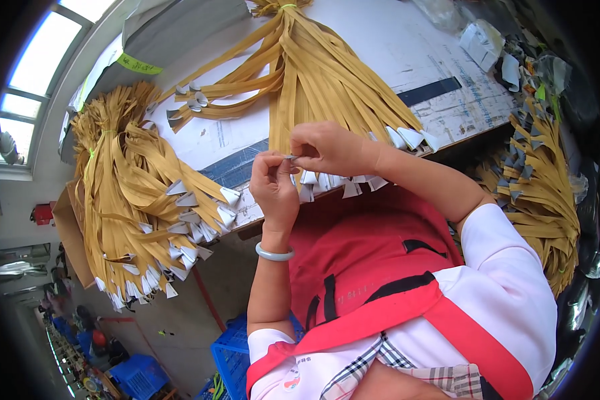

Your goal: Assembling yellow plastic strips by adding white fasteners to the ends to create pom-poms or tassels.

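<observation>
My left hand (274, 189) and my right hand (333, 149) meet over the table's near edge. Both pinch a small grey tab (290, 157), mostly covered by the fingertips; it appears to be on the end of a mustard-yellow strip. Just beyond them a tied bundle of flat mustard-yellow strips (313, 77) fans toward me across the table. White folded tabs (410, 138) cap several strip ends along the edge. A few strips bend off to the left, their silvery tabs (197, 100) lying apart from the others. A pale bangle (274, 253) circles my left wrist.
A second tied bundle (110, 193) hangs over the table's left side beside a cardboard box (73, 227). More strips with grey tabs (533, 180) are heaped at right, near plastic bags (481, 45). The white tabletop (440, 67) bears dark tape. A blue crate (230, 357) stands below.
</observation>
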The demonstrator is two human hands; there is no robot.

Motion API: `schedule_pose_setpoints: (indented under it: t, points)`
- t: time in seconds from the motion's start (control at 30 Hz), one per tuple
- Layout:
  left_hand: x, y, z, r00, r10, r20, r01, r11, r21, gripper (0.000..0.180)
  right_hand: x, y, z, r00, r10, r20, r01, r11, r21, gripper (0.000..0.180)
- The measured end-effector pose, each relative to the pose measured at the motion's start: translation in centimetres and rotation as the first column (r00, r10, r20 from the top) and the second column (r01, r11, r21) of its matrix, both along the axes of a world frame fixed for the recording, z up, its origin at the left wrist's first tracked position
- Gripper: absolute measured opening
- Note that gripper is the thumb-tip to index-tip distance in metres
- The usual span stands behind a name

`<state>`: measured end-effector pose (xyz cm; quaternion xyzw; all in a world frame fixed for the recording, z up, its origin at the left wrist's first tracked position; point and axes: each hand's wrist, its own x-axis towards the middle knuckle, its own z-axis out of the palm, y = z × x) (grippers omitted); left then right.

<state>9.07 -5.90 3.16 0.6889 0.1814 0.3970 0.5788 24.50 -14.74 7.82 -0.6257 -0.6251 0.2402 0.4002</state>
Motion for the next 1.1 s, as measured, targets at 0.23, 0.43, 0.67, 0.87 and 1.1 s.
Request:
schedule_pose_setpoints:
  t: [0.23, 0.43, 0.67, 0.87, 1.1]
  points:
    - [-0.3, -2.2, -0.7, 0.999, 0.048, -0.015, -0.049, 0.997, -0.063, 0.005, -0.9, 0.5, -2.7, 0.945, -0.314, 0.094, 0.278, 0.918, 0.282, 0.012]
    - [-0.5, 0.0, 3.0, 0.988, -0.139, 0.067, 0.151, 0.96, -0.237, 0.009, 0.0, -0.7, -1.5, 0.973, -0.142, -0.183, 0.192, 0.937, 0.293, 0.008]
    - [-1.3, 1.8, 1.1, 0.988, -0.108, -0.11, 0.125, 0.977, 0.17, 0.009, -1.7, -1.1, -1.4, 0.777, -0.196, -0.598, 0.264, 0.964, 0.027, 0.01]
    - [-3.6, 4.9, 1.3, 0.991, 0.048, -0.121, -0.032, 0.991, 0.133, 0.005, 2.2, -0.4, -3.1, 0.774, -0.479, -0.414, 0.497, 0.865, -0.072, 0.019]
    - [-7.2, 10.9, 1.6, 0.916, 0.389, -0.1, -0.387, 0.921, 0.036, 0.013, 2.0, -3.1, -1.3, 0.961, -0.255, 0.108, 0.255, 0.967, 0.016, 0.02]
